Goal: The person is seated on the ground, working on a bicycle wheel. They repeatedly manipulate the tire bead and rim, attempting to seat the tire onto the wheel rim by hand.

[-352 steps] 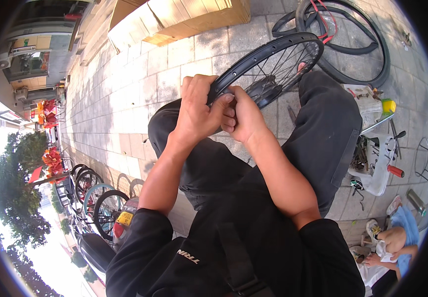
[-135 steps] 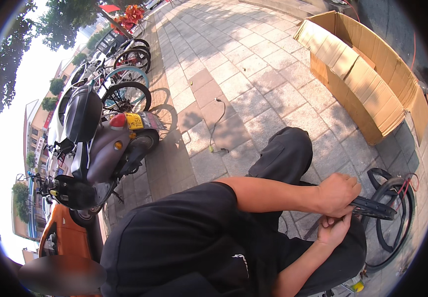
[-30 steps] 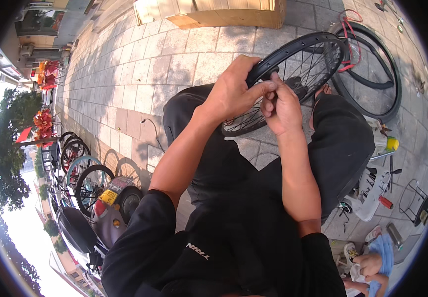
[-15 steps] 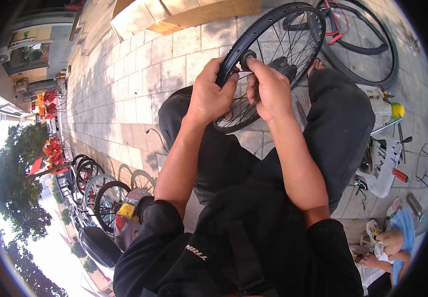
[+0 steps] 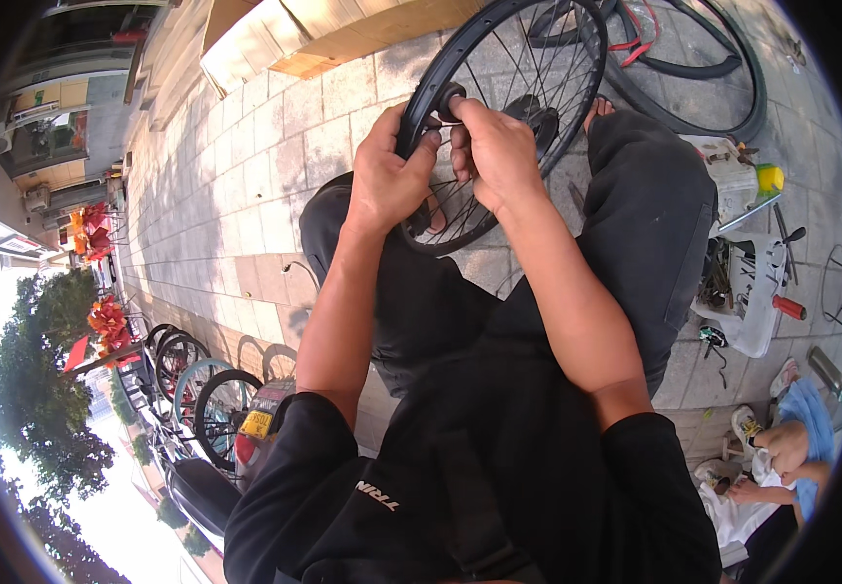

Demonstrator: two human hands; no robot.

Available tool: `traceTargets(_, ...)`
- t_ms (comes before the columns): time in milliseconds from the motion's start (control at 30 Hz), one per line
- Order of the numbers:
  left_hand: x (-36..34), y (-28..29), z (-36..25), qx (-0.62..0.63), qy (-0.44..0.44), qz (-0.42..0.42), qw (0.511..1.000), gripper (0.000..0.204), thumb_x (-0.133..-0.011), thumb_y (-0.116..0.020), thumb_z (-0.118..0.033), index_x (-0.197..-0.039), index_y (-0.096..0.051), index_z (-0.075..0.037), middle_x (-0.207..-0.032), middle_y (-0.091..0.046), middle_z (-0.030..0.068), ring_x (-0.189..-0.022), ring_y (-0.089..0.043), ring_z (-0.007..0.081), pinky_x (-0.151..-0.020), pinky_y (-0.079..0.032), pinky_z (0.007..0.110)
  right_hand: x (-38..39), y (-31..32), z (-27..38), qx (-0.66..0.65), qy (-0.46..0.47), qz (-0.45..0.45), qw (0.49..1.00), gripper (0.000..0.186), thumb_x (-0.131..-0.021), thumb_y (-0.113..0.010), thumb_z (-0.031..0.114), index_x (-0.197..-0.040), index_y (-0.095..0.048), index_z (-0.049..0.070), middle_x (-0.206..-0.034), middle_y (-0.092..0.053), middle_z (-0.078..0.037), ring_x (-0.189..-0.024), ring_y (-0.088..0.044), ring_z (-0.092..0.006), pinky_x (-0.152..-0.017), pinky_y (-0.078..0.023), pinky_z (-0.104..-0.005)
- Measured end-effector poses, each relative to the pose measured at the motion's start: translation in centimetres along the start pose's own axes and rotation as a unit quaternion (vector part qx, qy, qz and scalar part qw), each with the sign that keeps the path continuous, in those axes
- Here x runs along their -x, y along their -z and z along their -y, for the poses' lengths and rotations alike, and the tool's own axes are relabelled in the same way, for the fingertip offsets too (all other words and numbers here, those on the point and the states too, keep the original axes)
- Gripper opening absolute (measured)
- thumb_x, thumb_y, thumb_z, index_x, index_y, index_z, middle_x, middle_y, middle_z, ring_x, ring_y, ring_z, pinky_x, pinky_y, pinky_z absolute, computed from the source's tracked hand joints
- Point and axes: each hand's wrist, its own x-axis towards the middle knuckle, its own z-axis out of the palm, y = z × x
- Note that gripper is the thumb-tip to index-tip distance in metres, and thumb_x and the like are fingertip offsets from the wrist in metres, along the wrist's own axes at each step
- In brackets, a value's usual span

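My left hand [image 5: 387, 175] is closed round the left side of a black spoked bicycle rim [image 5: 432, 73], which tilts between my knees. My right hand [image 5: 503, 161] pinches at a small black rounded piece [image 5: 452, 97] on the inner side of the rim, with the thumb or a finger on it and the other fingers curled beneath. What exactly that piece is cannot be made out. Spokes run behind both hands to the dark hub [image 5: 542, 127]. No tyre is on the rim.
Beyond the wheel lie a tyre [image 5: 752, 107], black tubing [image 5: 713, 68] and red loops [image 5: 632, 44]. An open cardboard box [image 5: 343, 39] is ahead, a tool tray [image 5: 761, 263] right. A person [image 5: 786, 457] sits lower right; parked bicycles [image 5: 216, 409] stand left.
Since a second ago the rim and both hands have risen in the picture, and the small black piece shows more clearly under my right fingers. Earlier the view was turned toward the scooter.
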Motion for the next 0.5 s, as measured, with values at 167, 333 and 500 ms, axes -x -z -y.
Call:
traceTargets(167, 0.6, -0.5, -0.3, -0.008, -0.010, 0.008, 1.000, 0.032, -0.098, -0.073, -0.007, -0.128, -0.066, 0.000, -0.100, -0.072, 0.0087, -0.086, -0.063, 0.0129, -0.080, -0.054, 0.031, 1.6, 0.0, 0.6, 0.016, 0.032, -0.030, 0.999, 0.031, -0.095, -0.070, 0.020, -0.072, -0.061, 0.003, -0.061, -0.055, -0.002, -0.050, -0.053, -0.0102, -0.049, -0.045, -0.0294)
traceTargets(333, 0.5, 0.3, 0.2, 0.011, 0.015, -0.002, 1.000, 0.031, -0.100, -0.074, -0.006, -0.129, -0.067, 0.002, -0.101, -0.075, 0.0047, -0.092, -0.067, 0.0101, -0.084, -0.056, 0.028, 0.5, -0.9, -0.4, 0.007, 0.007, -0.017, 1.000, 0.028, -0.094, -0.070, 0.020, -0.074, -0.064, 0.001, -0.062, -0.055, -0.002, -0.050, -0.053, -0.0108, -0.049, -0.044, -0.0295)
traceTargets(500, -0.1, -0.6, -0.1, -0.030, -0.035, 0.038, 0.998, 0.030, -0.101, -0.073, -0.008, -0.129, -0.066, 0.000, -0.098, -0.073, 0.0041, -0.080, -0.067, 0.0104, -0.074, -0.056, 0.029, 0.3, 1.2, 0.5, 0.072, 0.081, -0.058, 0.992, 0.027, -0.094, -0.074, 0.024, -0.083, -0.068, 0.001, -0.064, -0.056, 0.001, -0.046, -0.047, -0.0093, -0.043, -0.033, -0.0274)
